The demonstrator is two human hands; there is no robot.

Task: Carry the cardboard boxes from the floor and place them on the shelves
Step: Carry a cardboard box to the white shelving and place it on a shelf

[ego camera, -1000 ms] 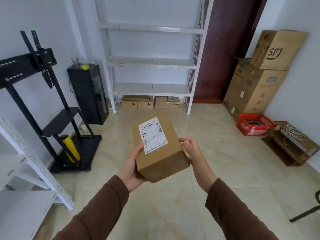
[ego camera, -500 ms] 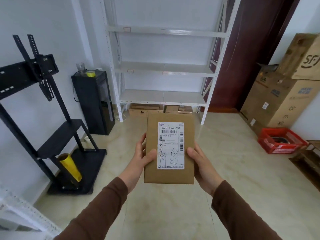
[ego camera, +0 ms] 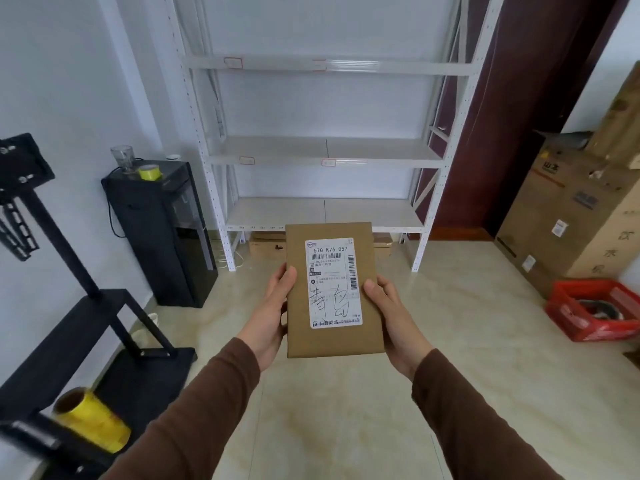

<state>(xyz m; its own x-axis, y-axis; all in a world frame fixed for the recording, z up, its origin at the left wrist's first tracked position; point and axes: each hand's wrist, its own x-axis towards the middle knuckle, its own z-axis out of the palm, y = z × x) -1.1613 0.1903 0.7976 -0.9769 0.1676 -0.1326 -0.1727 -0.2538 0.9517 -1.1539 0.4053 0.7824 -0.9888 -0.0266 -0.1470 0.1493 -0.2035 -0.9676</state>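
— Where the grip is asked after, what is held?

— A flat cardboard box is clamped between both palms; the left hand is pressed to its left edge, the right hand to its right edge, thumbs laid on the labelled face; its long axis is pointed away from the body.

— And where is it to be taken?

— White shelves are seen straight ahead, beyond the box's far end; neither hand is judged nearer; more boxes are glimpsed on the floor beneath the lowest shelf.
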